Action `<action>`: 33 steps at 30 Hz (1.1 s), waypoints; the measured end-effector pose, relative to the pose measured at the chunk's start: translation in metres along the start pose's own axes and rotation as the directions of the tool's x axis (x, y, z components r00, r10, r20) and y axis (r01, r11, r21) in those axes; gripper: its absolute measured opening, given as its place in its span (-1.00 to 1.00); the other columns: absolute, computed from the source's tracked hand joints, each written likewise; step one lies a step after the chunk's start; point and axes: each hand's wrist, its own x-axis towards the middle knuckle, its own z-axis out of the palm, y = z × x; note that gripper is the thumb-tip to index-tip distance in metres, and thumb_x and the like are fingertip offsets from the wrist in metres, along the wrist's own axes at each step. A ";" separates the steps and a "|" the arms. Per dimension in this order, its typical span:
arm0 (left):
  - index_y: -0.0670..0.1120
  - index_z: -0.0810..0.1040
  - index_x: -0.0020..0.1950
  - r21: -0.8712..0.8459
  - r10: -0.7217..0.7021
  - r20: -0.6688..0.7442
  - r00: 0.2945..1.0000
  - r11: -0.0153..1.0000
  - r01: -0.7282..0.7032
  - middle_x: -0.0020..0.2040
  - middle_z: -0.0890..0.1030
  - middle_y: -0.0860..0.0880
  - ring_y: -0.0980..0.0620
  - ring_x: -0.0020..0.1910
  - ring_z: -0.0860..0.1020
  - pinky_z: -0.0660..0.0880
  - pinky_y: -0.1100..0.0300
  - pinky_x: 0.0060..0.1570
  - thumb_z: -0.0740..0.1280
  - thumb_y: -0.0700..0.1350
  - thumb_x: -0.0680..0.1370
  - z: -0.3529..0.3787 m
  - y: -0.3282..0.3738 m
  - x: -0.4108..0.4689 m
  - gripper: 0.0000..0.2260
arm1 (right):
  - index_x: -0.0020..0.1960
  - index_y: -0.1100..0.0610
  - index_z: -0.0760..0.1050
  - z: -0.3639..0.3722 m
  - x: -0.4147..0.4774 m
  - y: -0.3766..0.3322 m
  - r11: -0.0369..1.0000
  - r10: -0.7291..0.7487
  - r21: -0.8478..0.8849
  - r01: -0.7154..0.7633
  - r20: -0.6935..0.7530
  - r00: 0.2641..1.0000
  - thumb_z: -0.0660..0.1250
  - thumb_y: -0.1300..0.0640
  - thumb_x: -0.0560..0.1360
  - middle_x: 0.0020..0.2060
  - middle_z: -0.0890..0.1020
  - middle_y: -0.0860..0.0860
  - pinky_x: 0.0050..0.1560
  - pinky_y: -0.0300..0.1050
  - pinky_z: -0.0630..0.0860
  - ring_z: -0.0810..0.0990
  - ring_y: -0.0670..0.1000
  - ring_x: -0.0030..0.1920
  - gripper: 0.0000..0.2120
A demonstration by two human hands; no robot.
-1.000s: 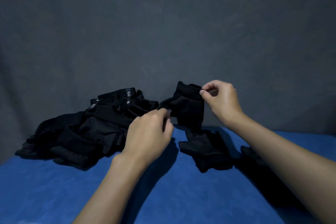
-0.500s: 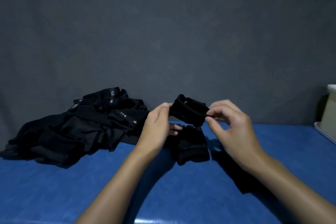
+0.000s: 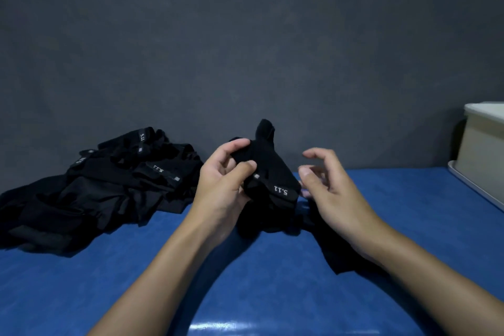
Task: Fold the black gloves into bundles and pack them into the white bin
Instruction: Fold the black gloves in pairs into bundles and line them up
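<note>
Glove pile [image 3: 109, 185]: a loose heap at 9 o'clock from the hands, on the blue table [image 3: 245, 281], not yet bundled.
Left hand [image 3: 221, 188]: thumb and fingers curled round the glove bundle [image 3: 270, 172], which is held centre, just above the table.
Right hand [image 3: 335, 194]: at 3 o'clock of the bundle, just beside it; the fingers are loosely curled, holding nothing, and blurred.
White bin [image 3: 482, 150]: far out at 3 o'clock, well apart from the bundle, its inside hidden.
Risk: soft knit is held one-handed and a tip pokes up at 12 o'clock, so the roll may spring open before it reaches the bin.
Writing: "5.11" in white on the bundle's cuff, upside down, and on several cuffs in the pile.
</note>
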 end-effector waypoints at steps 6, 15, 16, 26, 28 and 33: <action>-0.10 0.56 0.21 -0.014 -0.057 0.143 0.988 0.998 0.060 -0.05 0.58 -0.16 -0.03 -0.16 0.54 0.52 0.19 -0.25 0.11 -0.49 0.53 0.013 0.002 -0.010 -0.56 | 0.21 0.03 0.40 -0.009 -0.005 -0.009 0.833 0.136 0.533 -0.152 0.070 0.988 0.30 0.24 0.55 -0.10 0.66 0.10 -0.19 -0.09 0.59 0.65 0.03 -0.20 -0.73; -0.02 0.66 0.14 0.323 0.034 0.166 0.986 0.942 -0.087 -0.01 0.72 -0.08 0.00 -0.11 0.66 0.56 0.20 -0.18 0.41 -0.35 0.52 0.027 -0.014 -0.016 -0.70 | 0.03 0.16 0.57 -0.043 -0.011 -0.004 0.896 0.100 0.440 -0.053 -0.084 0.991 0.31 0.52 0.44 -0.07 0.64 0.07 -0.13 -0.24 0.58 0.66 -0.07 -0.14 -0.68; -0.02 0.65 0.14 0.343 0.053 0.164 0.985 0.933 -0.108 -0.06 0.71 -0.05 0.09 -0.19 0.62 0.53 0.28 -0.24 0.42 -0.35 0.52 0.029 -0.015 -0.017 -0.70 | -0.02 0.13 0.60 -0.047 -0.012 -0.002 0.911 0.099 0.409 -0.060 -0.076 0.992 0.33 0.50 0.44 -0.07 0.63 0.10 -0.08 -0.19 0.58 0.64 -0.03 -0.14 -0.69; 0.21 0.39 0.22 0.404 0.066 0.173 0.983 0.905 -0.132 0.01 0.64 -0.01 0.05 -0.26 0.52 0.50 0.25 -0.32 0.41 -0.28 0.54 0.051 -0.027 -0.021 -0.55 | 0.24 0.00 0.54 -0.078 -0.029 -0.005 0.983 0.119 0.149 -0.111 -0.043 0.992 0.42 0.35 0.45 0.17 0.60 0.08 -0.06 -0.15 0.63 0.70 0.03 -0.04 -0.57; 0.14 0.46 0.14 0.438 0.020 0.220 0.975 0.891 -0.117 0.11 0.62 -0.06 0.08 -0.12 0.56 0.49 0.31 -0.30 0.37 -0.30 0.56 0.053 -0.031 -0.022 -0.65 | 0.28 -0.02 0.52 -0.080 -0.030 -0.002 0.989 0.140 0.045 -0.138 -0.060 0.988 0.46 0.31 0.42 0.21 0.56 0.04 0.08 -0.04 0.62 0.67 0.04 0.04 -0.51; -0.05 0.66 0.08 0.528 -0.052 0.214 0.975 0.846 -0.071 0.01 0.71 0.02 0.15 -0.13 0.67 0.57 0.29 -0.16 0.35 -0.31 0.58 0.053 -0.040 -0.020 -0.80 | 0.29 0.04 0.50 -0.082 -0.028 0.003 0.969 0.245 -0.010 -0.246 -0.032 0.969 0.48 0.29 0.41 0.08 0.65 0.00 0.05 -0.14 0.61 0.68 -0.07 -0.01 -0.52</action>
